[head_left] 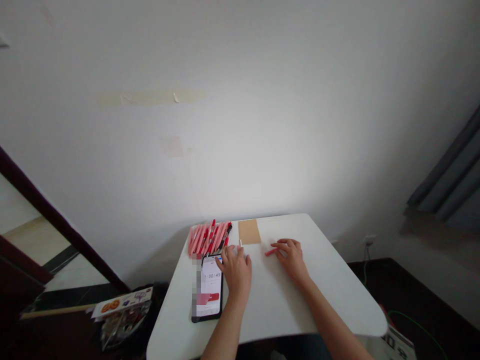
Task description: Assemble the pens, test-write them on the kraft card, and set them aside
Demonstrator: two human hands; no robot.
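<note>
My right hand (290, 257) is closed on a short pink pen piece (270, 252) above the right half of the white table (277, 310). My left hand (237, 267) is beside the phone, its fingers bent around a small pink and white pen part (240, 244) that is mostly hidden. Many pink, red and black pens (210, 237) lie side by side at the table's back left corner. In front of them a phone (212, 290) shows a running timer. A tan square card (249, 231) lies at the back edge, just beyond my left fingertips.
A pale wall (262, 125) rises behind the table. On the floor at the left stands a dark bin (127, 320) with wrappers and a printed box (122, 303). A grey curtain (450, 175) hangs at the right, above a wall socket (369, 239) with a cable.
</note>
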